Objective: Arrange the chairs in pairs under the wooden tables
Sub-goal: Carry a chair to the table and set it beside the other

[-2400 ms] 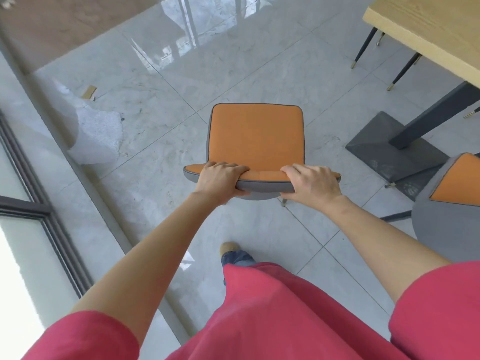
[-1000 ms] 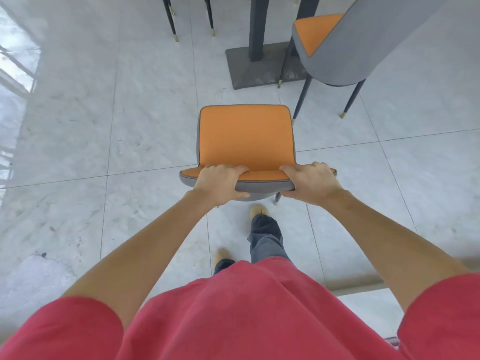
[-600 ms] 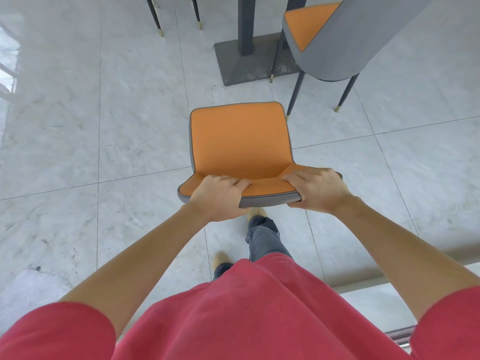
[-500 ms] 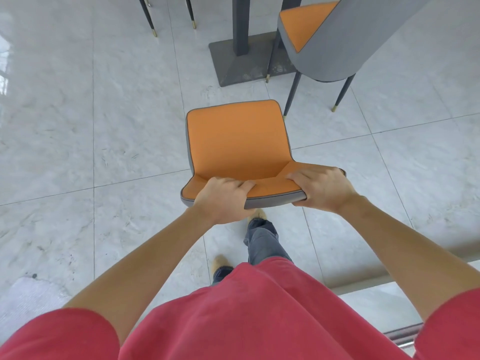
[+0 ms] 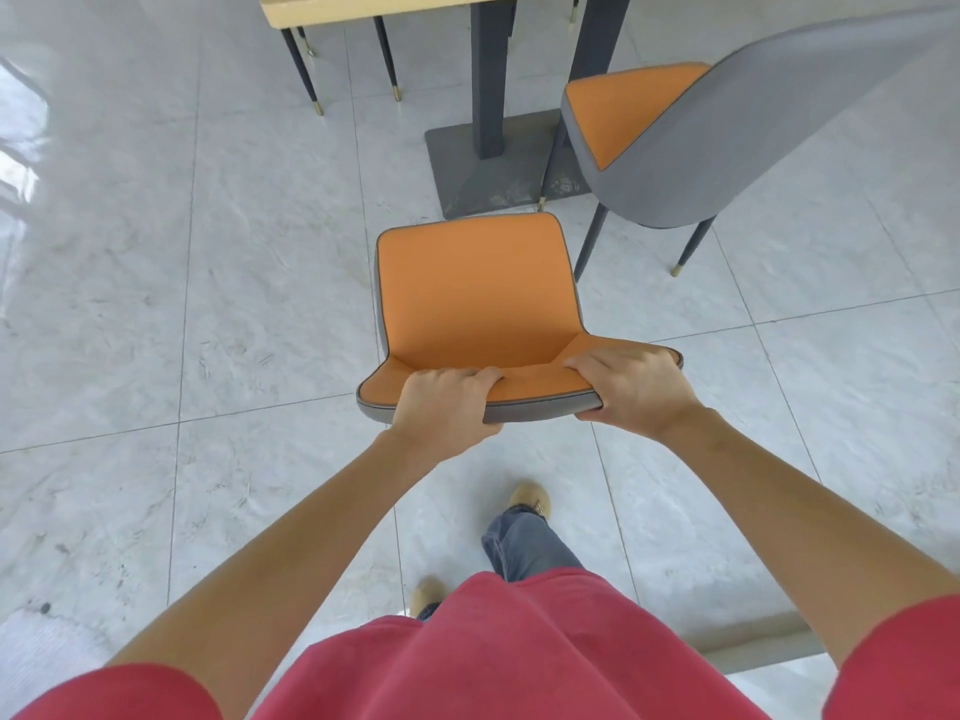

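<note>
An orange chair (image 5: 475, 288) with a grey shell is in front of me, seat facing away toward the wooden table (image 5: 363, 5) at the top edge. My left hand (image 5: 441, 407) grips the left part of its backrest top. My right hand (image 5: 631, 392) grips the right part. The chair's legs are hidden under the seat. A second orange-and-grey chair (image 5: 670, 142) stands at the upper right, beside the table's dark pedestal base (image 5: 488, 168).
Dark thin chair legs with gold tips (image 5: 306, 70) show under the table's left end. Pale marble floor tiles (image 5: 156, 304) spread left and right. My feet (image 5: 530, 498) are behind the held chair. A grey strip (image 5: 763, 646) lies at lower right.
I have walked the chair toward the table: the pedestal base and second chair are closer and the tabletop edge has come into view. Both hands keep their grip on the backrest.
</note>
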`<state>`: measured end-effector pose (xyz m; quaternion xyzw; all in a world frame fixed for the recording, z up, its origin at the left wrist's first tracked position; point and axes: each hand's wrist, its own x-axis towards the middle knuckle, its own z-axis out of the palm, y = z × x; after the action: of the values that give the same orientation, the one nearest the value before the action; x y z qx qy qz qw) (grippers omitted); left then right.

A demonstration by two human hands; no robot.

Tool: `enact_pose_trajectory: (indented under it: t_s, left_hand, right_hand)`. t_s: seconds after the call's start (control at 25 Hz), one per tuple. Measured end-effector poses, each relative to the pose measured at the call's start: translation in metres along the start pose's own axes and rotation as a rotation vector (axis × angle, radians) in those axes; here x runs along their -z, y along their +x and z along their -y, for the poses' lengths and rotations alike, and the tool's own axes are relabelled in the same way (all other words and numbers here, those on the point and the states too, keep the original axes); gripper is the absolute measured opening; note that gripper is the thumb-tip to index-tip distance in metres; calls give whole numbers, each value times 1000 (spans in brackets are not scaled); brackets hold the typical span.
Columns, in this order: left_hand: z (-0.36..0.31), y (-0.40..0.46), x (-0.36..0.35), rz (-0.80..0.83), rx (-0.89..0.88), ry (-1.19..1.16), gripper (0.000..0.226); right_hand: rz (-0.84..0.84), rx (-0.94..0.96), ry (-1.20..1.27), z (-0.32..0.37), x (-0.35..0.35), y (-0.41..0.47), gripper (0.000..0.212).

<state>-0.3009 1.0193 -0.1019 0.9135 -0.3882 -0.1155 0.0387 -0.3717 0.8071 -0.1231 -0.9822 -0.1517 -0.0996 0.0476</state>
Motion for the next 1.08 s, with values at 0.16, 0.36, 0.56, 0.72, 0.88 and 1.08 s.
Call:
enact_pose_trajectory:
  t_s: [0.16,0.36,0.56,0.72,0.88,1.08]
  left_hand:
    - [-20,47,5,55,96,-14,43]
    - [-11,84,15,44,136,-12,44]
    - [-5,122,23,58,167,-28,46]
    - [-6,153,31,85,151,-10,45]
    - [4,180,41,92,127,-9,40]
    - [36,216,62,126,139,-29,39]
  right_hand:
    - [86,-37,-24,-47,4,16,44]
    - [122,-28,-79,-79,5,44,46]
    - [102,-37,-154,-109,6,71,41]
    - [96,-14,-98,-140,1,85,44]
    - [104,-17,-36,-164,-4,105,46]
    - [87,-55,16,-178,-18,147,49]
